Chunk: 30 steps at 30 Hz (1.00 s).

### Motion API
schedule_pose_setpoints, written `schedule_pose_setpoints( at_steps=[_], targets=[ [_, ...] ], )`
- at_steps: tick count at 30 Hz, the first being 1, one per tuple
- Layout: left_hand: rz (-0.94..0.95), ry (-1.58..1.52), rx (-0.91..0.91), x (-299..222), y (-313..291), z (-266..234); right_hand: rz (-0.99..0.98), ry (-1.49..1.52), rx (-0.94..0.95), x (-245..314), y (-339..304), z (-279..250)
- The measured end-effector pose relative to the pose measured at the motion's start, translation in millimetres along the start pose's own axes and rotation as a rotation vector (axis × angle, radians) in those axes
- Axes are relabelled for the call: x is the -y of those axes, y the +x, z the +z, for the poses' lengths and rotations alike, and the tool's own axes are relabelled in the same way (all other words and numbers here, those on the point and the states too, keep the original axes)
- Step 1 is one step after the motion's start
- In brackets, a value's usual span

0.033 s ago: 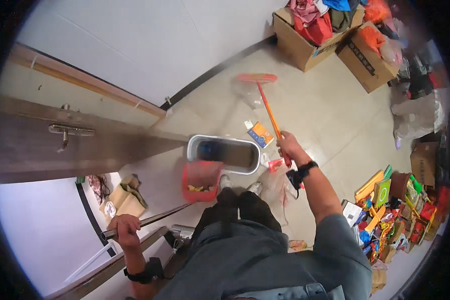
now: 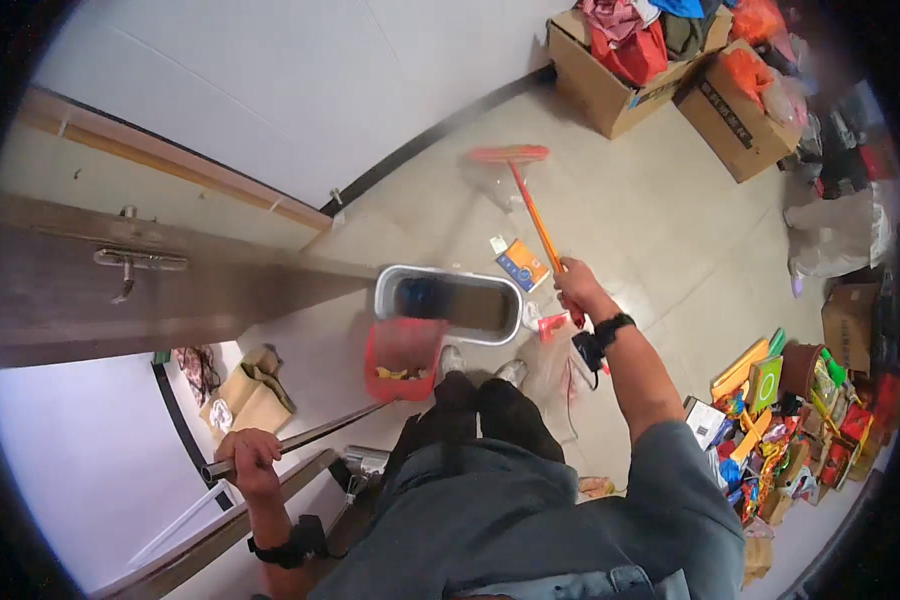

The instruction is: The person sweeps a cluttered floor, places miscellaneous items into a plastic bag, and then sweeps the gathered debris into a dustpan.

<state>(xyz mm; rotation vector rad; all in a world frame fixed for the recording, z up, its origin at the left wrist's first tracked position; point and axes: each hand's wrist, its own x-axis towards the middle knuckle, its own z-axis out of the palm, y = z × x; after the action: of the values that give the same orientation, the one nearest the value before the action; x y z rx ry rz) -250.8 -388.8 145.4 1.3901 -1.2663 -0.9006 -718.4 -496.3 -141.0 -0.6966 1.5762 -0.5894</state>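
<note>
My right hand (image 2: 580,290) is closed round the near end of an orange broom handle (image 2: 537,220). The broom's red-orange head (image 2: 510,153) is at the far end, over the floor ahead of me, slightly blurred. On the left, my left hand (image 2: 254,462) grips the metal tube handle of a red dustpan (image 2: 378,360). That dustpan rests near my feet with yellowish scraps in it. Just beyond it stands an oblong silver-rimmed tub (image 2: 521,318) with a dark inside. Between the tub and my right hand lies an orange and blue flat box (image 2: 525,266).
An open door (image 2: 50,275) with a lever handle reaches in from the left. Cardboard boxes (image 2: 595,95) with bags stand at the far right. A mixed heap (image 2: 770,440) lies nearer on the right. Crumpled clear plastic (image 2: 550,365) sits beside my shoes (image 2: 511,373).
The broom's head has shifted very slightly left. My left hand and the dustpan stay where they were.
</note>
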Motion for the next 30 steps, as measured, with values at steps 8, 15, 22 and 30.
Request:
schedule_pose_setpoints(
  at_steps=[8, 15, 22, 30],
  targets=[
    [-0.007, -0.075, 0.101, 23, 7, -7, -0.027, -0.478, -0.079, -76, -65, -5],
    [-0.052, -0.200, 0.168, 51, 38, -24, 0.194, -0.410, -0.147, -147, -204, -14],
    [-0.019, -0.224, 0.325, 65, 71, -37, 0.267, -0.355, -0.191, -231, -318, 44],
    [0.081, -0.232, 0.455, 87, 99, -41, 0.242, -0.461, -0.267, -230, -413, 127]
  ],
)
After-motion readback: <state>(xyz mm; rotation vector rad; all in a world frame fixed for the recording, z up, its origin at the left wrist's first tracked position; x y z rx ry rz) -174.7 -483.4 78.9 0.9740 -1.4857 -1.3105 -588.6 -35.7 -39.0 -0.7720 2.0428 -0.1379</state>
